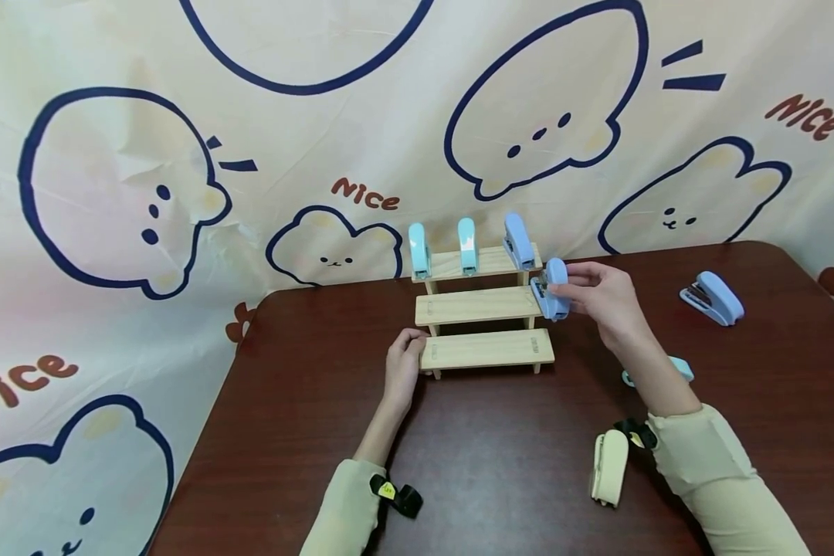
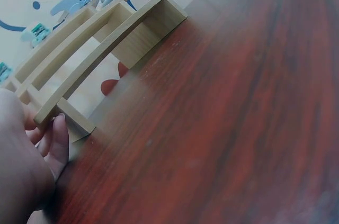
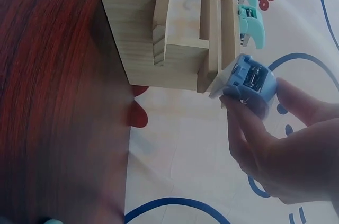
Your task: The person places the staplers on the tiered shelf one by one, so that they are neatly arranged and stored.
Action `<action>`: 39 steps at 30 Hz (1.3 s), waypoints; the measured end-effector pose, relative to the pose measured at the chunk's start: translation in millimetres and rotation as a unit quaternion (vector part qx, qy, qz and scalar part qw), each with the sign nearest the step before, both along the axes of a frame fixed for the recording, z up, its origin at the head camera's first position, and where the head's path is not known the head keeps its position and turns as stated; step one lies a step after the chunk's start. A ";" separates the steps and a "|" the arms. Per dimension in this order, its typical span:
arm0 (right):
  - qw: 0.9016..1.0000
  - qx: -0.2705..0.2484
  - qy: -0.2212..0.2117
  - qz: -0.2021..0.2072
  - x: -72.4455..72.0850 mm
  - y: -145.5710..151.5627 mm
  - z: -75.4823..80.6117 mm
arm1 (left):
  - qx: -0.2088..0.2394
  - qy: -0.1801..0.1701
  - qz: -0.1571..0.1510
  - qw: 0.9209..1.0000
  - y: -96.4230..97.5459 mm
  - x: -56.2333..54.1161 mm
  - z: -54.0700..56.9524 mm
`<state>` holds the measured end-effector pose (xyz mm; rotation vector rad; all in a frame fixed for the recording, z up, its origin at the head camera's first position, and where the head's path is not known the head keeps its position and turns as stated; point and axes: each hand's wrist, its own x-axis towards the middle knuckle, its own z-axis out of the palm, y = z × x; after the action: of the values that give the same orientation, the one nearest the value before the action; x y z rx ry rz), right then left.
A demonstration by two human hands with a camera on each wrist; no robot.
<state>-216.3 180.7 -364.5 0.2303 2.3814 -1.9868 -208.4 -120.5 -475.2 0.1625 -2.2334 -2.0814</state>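
Note:
A three-step wooden display rack stands on the table. My left hand holds the left end of its lowest step, fingers curled at the edge. In my right hand a blue stapler is pinched between thumb and fingers, at the right end of the middle step. The right wrist view shows this stapler end-on, close to the rack's side. Along the top step stand two turquoise staplers, one at the left end and one in the middle, plus a blue stapler at the right.
Another blue stapler lies on the table at the far right. A turquoise stapler is partly hidden behind my right forearm. Nearer me lies a cream stapler, beside the right wrist. A printed cloth hangs behind the table.

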 end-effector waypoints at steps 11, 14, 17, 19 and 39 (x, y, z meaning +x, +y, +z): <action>0.999 0.036 0.012 -0.024 0.4 -4.7 -3.7 | -0.003 -0.018 -0.013 1.000 -1.4 -3.1 1.2; 0.999 0.041 0.013 -0.029 0.2 -5.0 -4.6 | -0.008 -0.022 -0.017 1.000 -1.5 -4.5 2.1; 0.998 0.053 0.017 -0.031 0.2 -5.8 -4.7 | -0.005 -0.019 -0.017 1.000 -1.3 -4.8 1.7; 0.997 0.061 0.020 -0.033 0.0 -6.7 -4.7 | 0.001 -0.015 -0.013 1.000 -0.9 -3.8 1.7; 0.994 0.088 0.062 0.001 -2.4 -13.0 -8.8 | -0.001 -0.001 0.001 1.000 -0.6 -0.7 -1.0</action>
<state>-218.7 167.7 -373.3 0.1098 2.6349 -1.8419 -209.2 -121.1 -476.2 0.1672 -2.2353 -2.0797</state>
